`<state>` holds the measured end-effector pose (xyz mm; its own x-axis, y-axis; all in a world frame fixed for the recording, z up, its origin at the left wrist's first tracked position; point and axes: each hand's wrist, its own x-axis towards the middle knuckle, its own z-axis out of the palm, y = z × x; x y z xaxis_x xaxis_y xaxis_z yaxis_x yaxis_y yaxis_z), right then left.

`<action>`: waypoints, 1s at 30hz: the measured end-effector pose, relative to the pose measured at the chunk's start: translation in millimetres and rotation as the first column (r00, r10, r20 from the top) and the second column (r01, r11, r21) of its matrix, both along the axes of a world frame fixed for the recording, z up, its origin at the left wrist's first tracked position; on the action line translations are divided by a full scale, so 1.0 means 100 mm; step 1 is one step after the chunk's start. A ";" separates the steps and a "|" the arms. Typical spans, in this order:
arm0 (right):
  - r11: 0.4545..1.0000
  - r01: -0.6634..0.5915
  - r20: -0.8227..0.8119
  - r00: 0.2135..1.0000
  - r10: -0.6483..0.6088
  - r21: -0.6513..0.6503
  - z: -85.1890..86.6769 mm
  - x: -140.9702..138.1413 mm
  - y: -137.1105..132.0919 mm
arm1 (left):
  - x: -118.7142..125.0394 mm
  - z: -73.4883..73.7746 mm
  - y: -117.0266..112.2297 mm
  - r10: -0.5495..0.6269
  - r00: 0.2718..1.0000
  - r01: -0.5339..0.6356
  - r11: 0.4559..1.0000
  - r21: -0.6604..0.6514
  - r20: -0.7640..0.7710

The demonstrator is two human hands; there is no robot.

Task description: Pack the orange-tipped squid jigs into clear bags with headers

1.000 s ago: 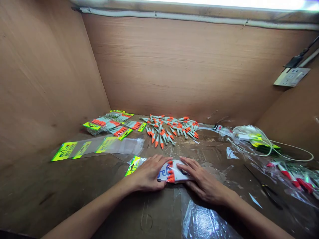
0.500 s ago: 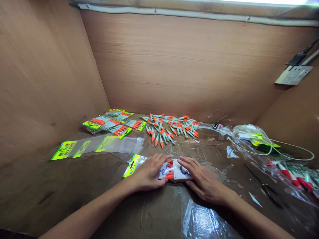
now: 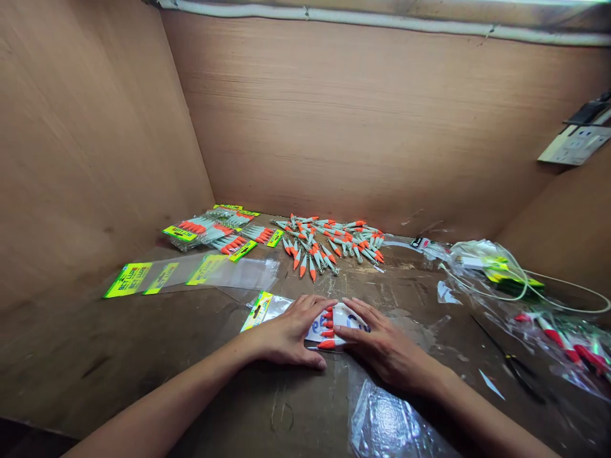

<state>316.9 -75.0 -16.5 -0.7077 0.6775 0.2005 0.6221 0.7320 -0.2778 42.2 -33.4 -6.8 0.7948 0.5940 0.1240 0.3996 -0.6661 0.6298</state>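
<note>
A clear plastic bag with a yellow-green BCT LURE header (image 3: 258,310) lies in front of me. My left hand (image 3: 289,331) bends over its middle, fingertips pressing on it and the thumb lower down, off the bag's near edge. Between my hands show the orange tips of several fishing lures (image 3: 327,326), lying across a white piece with blue handwriting (image 3: 344,313). My right hand (image 3: 384,337) closes over the right end of the lures and white piece, index finger along the nearest lure. Its palm hides their tail ends.
Loose orange-and-white lures (image 3: 329,245) are heaped at the back. Filled packets (image 3: 205,229) lie to their left, with flat bags (image 3: 233,272) in front. Right: white cord (image 3: 568,308), black pliers (image 3: 520,375), red-and-white lures (image 3: 563,343). Clear plastic wrap (image 3: 386,420) lies near me.
My left thumb has come away from the lures toward me. My right index finger now stretches along the nearest lure, and more orange tips are visible. The view has shifted slightly.
</note>
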 end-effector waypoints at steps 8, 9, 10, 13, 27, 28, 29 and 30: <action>0.996 0.046 -0.133 0.989 -0.056 -0.078 -0.09 0.04 0.01 | 0.02 -0.07 -0.05 0.054 0.998 -0.051 0.989 0.140 -0.017; 0.995 0.044 -0.140 0.989 -0.056 -0.090 -0.08 0.06 0.01 | 0.02 -0.07 -0.05 0.057 0.998 -0.053 0.988 0.148 -0.021; 0.994 0.038 -0.144 0.988 -0.052 -0.102 -0.08 0.07 0.01 | 0.03 -0.07 -0.06 0.057 0.998 -0.052 0.987 0.153 -0.026; 0.990 0.029 -0.145 0.988 -0.050 -0.138 -0.06 0.13 0.03 | 0.04 -0.05 -0.06 0.042 0.998 -0.035 0.987 0.155 -0.048; 0.991 0.051 -0.178 0.981 -0.073 -0.127 -0.04 0.11 0.02 | 0.07 -0.06 -0.13 0.041 0.993 -0.017 0.980 0.199 -0.114; 0.991 0.051 -0.176 0.982 -0.073 -0.123 -0.03 0.10 0.02 | 0.08 -0.06 -0.14 0.049 0.992 -0.024 0.979 0.203 -0.119; 0.991 0.052 -0.167 0.983 -0.072 -0.123 -0.03 0.08 0.01 | 0.09 -0.07 -0.15 0.055 0.991 -0.029 0.978 0.205 -0.126; 0.991 0.055 -0.155 0.985 -0.075 -0.125 -0.02 0.06 0.00 | 0.10 -0.08 -0.15 0.061 0.990 -0.034 0.978 0.204 -0.129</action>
